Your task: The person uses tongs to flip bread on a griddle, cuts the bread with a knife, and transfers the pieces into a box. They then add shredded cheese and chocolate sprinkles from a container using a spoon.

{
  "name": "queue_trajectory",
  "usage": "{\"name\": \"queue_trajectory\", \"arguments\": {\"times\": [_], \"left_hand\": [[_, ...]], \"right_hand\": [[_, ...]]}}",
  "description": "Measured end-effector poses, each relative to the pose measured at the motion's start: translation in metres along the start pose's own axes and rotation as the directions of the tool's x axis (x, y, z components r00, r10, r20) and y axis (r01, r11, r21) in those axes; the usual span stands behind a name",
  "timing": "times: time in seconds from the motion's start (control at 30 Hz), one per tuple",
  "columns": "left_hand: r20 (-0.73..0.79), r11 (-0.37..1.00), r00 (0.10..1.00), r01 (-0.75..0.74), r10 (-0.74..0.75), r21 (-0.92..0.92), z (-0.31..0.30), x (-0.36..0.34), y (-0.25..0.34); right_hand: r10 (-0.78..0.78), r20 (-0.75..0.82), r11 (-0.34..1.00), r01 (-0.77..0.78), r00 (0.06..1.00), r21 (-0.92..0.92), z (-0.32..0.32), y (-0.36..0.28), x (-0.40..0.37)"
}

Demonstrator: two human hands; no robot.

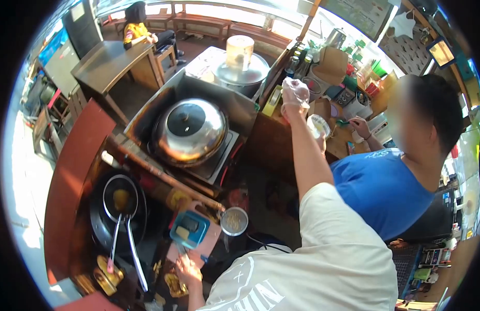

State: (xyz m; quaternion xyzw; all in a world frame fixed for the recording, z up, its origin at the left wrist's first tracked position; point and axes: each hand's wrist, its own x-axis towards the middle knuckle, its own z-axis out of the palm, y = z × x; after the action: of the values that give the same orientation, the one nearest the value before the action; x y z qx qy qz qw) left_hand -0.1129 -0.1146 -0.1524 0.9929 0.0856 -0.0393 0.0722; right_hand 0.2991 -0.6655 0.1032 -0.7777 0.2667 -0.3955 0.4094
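Note:
My left hand (188,270) is low in the view, fingers curled by a narrow silvery piece that reaches toward a blue tray (199,223). I cannot make out exactly what it grips. A pale yellowish block (183,233) lies in the tray, which rests on a pink board (214,231). My right arm stretches far forward. My right hand (295,96), wrapped in clear plastic, looks closed near a yellow box (272,100); its contents are hidden. A strainer (233,221) with small pale bits stands right of the tray.
A lidded wok (190,129) sits on the stove, a large pot (242,78) behind it. At left, a black wok (102,207) holds a ladle strainer (120,181). A co-worker in a blue shirt (385,181) stands close at right, holding a white container (318,126). Another person sits beyond.

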Motion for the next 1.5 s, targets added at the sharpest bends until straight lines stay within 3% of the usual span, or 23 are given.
{"name": "queue_trajectory", "arguments": {"times": [0.03,0.1,0.13,0.2,0.23,0.27,0.33,0.4,0.47,0.53,0.6,0.67,0.77,0.8,0.93,1.07,1.1,1.17,1.23,1.33,1.4,1.43,1.5], "left_hand": [[-0.041,0.988,0.987,-0.155,0.155,0.010,-0.003,0.004,-0.006],[0.077,0.995,0.993,0.095,-0.094,-0.005,-0.044,0.008,0.024],[0.015,1.000,1.000,0.021,-0.021,0.022,-0.033,0.002,0.010],[0.069,0.995,0.994,-0.078,0.082,-0.058,-0.001,-0.025,-0.035],[0.081,0.996,0.995,-0.049,0.055,-0.080,-0.017,-0.018,-0.019],[0.084,0.996,0.996,-0.018,0.026,-0.088,-0.042,-0.006,0.018],[0.109,0.984,0.994,-0.009,0.029,-0.178,-0.065,0.021,0.087],[0.153,0.931,0.985,-0.021,0.082,-0.364,-0.073,0.056,0.172],[0.203,0.795,0.964,-0.012,0.170,-0.607,-0.077,0.093,0.277],[0.228,0.558,0.936,0.043,0.266,-0.829,-0.079,0.130,0.393],[0.231,0.280,0.921,0.143,0.313,-0.949,-0.077,0.155,0.499],[0.234,0.048,0.925,0.230,0.300,-0.972,-0.071,0.171,0.586],[0.254,-0.165,0.950,0.284,0.183,-0.945,-0.057,0.176,0.673],[0.257,-0.182,0.956,0.281,0.145,-0.942,-0.056,0.176,0.685],[0.262,-0.201,0.962,0.273,0.081,-0.941,-0.050,0.172,0.698],[0.339,-0.195,0.928,0.365,0.154,-0.910,-0.050,0.169,0.698],[0.346,-0.188,0.926,0.371,0.151,-0.909,-0.051,0.168,0.699],[0.345,-0.190,0.920,0.378,0.186,-0.906,-0.054,0.168,0.700],[0.344,-0.169,0.906,0.390,0.245,-0.905,-0.054,0.166,0.700],[0.291,-0.060,0.918,0.318,0.268,-0.946,-0.049,0.157,0.712],[0.247,0.027,0.930,0.249,0.271,-0.968,-0.045,0.150,0.724],[0.226,0.066,0.935,0.216,0.274,-0.974,-0.044,0.147,0.729],[0.195,0.117,0.940,0.168,0.279,-0.979,-0.043,0.142,0.737]], "right_hand": [[-0.060,0.005,0.988,0.060,0.998,-0.143,0.004,0.023,0.036],[-0.233,0.048,0.875,0.231,0.971,-0.426,0.001,0.061,0.105],[-0.339,0.097,0.762,0.334,0.936,-0.556,-0.007,0.071,0.133],[-0.196,0.385,0.421,0.432,0.902,-0.797,-0.034,0.085,0.193],[-0.107,0.369,0.406,0.380,0.923,-0.831,-0.043,0.097,0.224],[-0.017,0.348,0.386,0.327,0.937,-0.863,-0.053,0.111,0.253],[0.040,0.458,0.124,0.450,0.888,-0.884,-0.071,0.144,0.312],[0.113,0.503,-0.098,0.513,0.857,-0.853,-0.086,0.113,0.323],[-0.029,0.051,0.390,0.059,0.998,-0.919,-0.080,0.142,0.369],[-0.145,0.061,0.493,0.125,0.988,-0.861,-0.080,0.168,0.411],[-0.032,0.158,0.343,0.160,0.987,-0.926,-0.077,0.167,0.440],[-0.126,0.075,0.426,0.122,0.989,-0.896,-0.074,0.162,0.437],[-0.076,0.133,0.426,0.153,0.988,-0.892,-0.077,0.164,0.438],[-0.084,0.181,0.424,0.200,0.980,-0.883,-0.077,0.163,0.435],[-0.101,0.071,0.612,0.118,0.992,-0.782,-0.081,0.153,0.408],[-0.300,0.167,0.442,0.292,0.939,-0.848,-0.088,0.173,0.418],[-0.306,0.169,0.443,0.297,0.937,-0.846,-0.089,0.173,0.419],[-0.151,0.159,0.516,0.215,0.976,-0.830,-0.090,0.168,0.418],[-0.194,0.194,0.456,0.264,0.962,-0.850,-0.094,0.202,0.439],[-0.198,0.191,0.363,0.253,0.961,-0.897,-0.091,0.178,0.428],[-0.433,0.272,0.335,0.434,0.859,-0.836,-0.097,0.190,0.440],[-0.239,0.240,0.473,0.329,0.941,-0.817,-0.096,0.206,0.455],[-0.306,0.370,0.331,0.462,0.877,-0.823,-0.101,0.244,0.475]]}}
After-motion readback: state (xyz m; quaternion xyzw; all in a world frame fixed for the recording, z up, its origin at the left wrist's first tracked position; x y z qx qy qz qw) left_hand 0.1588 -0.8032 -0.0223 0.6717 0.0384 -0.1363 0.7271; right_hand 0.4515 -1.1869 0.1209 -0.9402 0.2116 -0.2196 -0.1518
